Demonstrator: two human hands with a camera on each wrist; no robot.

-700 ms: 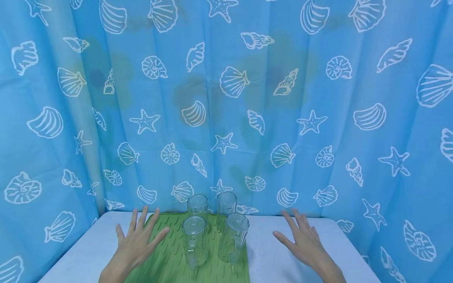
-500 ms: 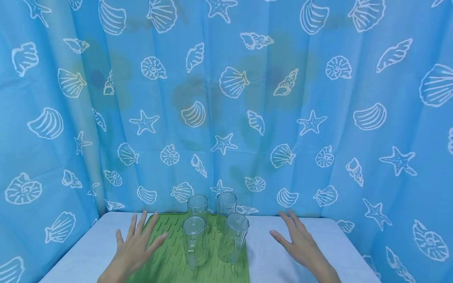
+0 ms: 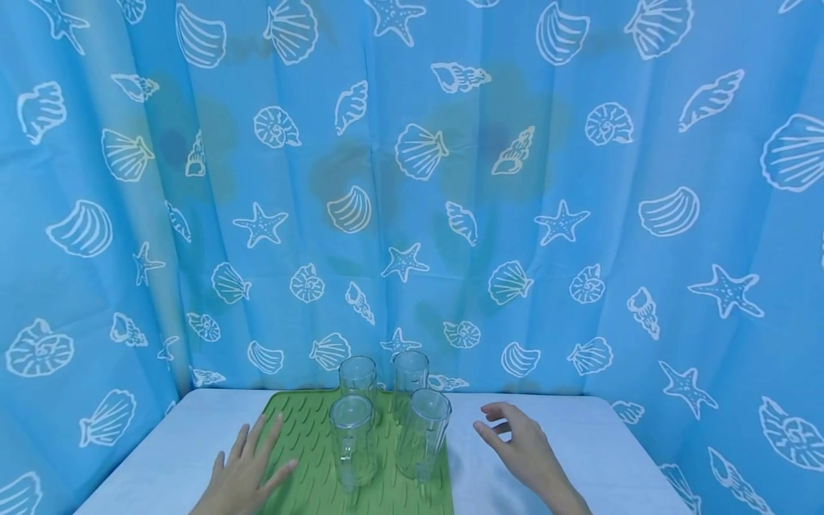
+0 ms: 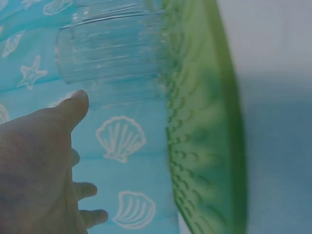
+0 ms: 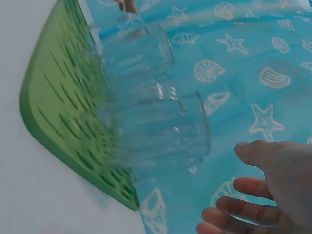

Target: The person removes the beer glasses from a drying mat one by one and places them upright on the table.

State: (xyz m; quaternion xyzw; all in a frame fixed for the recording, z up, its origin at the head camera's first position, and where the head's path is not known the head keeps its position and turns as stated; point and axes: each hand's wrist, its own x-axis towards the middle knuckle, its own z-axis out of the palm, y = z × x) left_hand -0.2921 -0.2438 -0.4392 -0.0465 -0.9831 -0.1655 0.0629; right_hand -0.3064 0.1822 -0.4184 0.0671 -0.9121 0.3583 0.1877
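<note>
Several clear glass mugs stand upright on a green ridged mat (image 3: pixel 302 443). The front pair is a left mug (image 3: pixel 354 450) and a right mug (image 3: pixel 421 440); behind them are a back left mug (image 3: pixel 357 375) and a back right mug (image 3: pixel 410 372). My left hand (image 3: pixel 238 468), fingers spread, is at the mat's left side with nothing in it. To the right of the mat my right hand (image 3: pixel 524 450) hovers, its fingers loosely bent and its thumb toward the front right mug. In the right wrist view, air separates that hand (image 5: pixel 278 187) from the glasses.
White cloth covers the table (image 3: pixel 618 450) on both sides of the mat. A blue curtain (image 3: pixel 450 214) printed with white shells and starfish hangs close behind the table and along both sides.
My right hand has moved left toward the mugs, and its fingers have gone from spread to loosely bent. The left hand has drawn back slightly toward me. The mugs stay put.
</note>
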